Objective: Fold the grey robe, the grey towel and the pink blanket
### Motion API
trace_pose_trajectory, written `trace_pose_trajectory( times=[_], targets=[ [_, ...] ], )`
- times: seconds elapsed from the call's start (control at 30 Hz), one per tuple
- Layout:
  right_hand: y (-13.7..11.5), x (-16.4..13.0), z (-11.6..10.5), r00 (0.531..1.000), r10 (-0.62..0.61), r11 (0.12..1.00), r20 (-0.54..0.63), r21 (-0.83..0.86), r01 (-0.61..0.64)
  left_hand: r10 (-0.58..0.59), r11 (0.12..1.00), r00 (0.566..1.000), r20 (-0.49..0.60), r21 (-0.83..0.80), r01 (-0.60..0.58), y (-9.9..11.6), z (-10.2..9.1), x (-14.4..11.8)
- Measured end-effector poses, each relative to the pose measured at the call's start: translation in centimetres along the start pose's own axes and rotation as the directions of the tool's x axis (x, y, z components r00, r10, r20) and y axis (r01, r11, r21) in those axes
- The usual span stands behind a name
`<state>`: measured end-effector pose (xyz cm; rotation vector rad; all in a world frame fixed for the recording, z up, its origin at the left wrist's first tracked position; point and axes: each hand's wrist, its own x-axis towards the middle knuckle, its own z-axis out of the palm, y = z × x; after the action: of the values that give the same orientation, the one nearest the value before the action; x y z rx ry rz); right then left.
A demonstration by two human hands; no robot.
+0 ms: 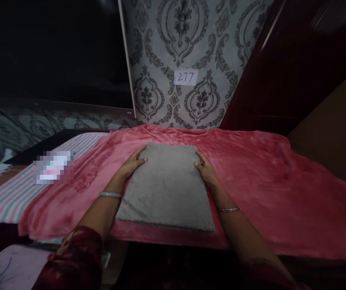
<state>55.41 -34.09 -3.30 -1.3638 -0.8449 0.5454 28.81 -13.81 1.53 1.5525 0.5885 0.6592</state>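
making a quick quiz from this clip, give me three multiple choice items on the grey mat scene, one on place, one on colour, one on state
1. Where does the grey mat lie?
A. on the pink blanket
B. on the floor
C. against the wall

2. What colour is the blanket?
A. green
B. pink
C. white

3. How does the mat lie?
A. rolled up
B. hanging
C. flat

Answers:
1 A, pink fabric shows on all sides of it.
2 B, it is pink throughout.
3 C, it lies flat, with the left hand and right hand at its far corners.
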Motion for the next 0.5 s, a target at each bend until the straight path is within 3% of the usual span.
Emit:
trace_pose_trajectory(
  times=[0.13, 0.23, 0.3, 0.37, 0.43, 0.5],
  targets=[
    [0.7, 0.4, 0.0, 0.999, -0.034, 0.997, -0.01, -0.063, 0.033, 0.03, 0.996, 0.999, -0.027, 0.087, -0.028, -0.5, 0.3, 0.1],
    [0.2, 0.4, 0.1, 0.989, -0.127, 0.962, -0.07, -0.252, 0.106, 0.087, 0.964, 0.991, -0.099, 0.261, -0.059, -0.8, 0.2, 0.3],
    [-0.6, 0.1, 0.4, 0.961, -0.253, 0.885, -0.107, -0.428, 0.186, 0.152, 0.92, 0.968, -0.199, 0.386, -0.065, -0.6, 0.0, 0.3],
    [-1.7, -0.5, 1.0, 0.92, -0.386, 0.782, -0.062, -0.552, 0.291, 0.286, 0.836, 0.926, -0.246, 0.537, -0.115, -0.1, -0.2, 0.2],
    [-2.6, -1.2, 1.8, 0.904, -0.426, 0.736, 0.044, -0.565, 0.374, 0.426, 0.677, 0.898, -0.11, 0.698, -0.235, 0.7, -0.2, 0.0],
    [-3.1, -1.7, 2.6, 0.921, -0.362, 0.76, 0.145, -0.526, 0.382, 0.441, 0.47, 0.885, 0.148, 0.802, -0.369, 1.2, 0.3, -0.4]
  ],
)
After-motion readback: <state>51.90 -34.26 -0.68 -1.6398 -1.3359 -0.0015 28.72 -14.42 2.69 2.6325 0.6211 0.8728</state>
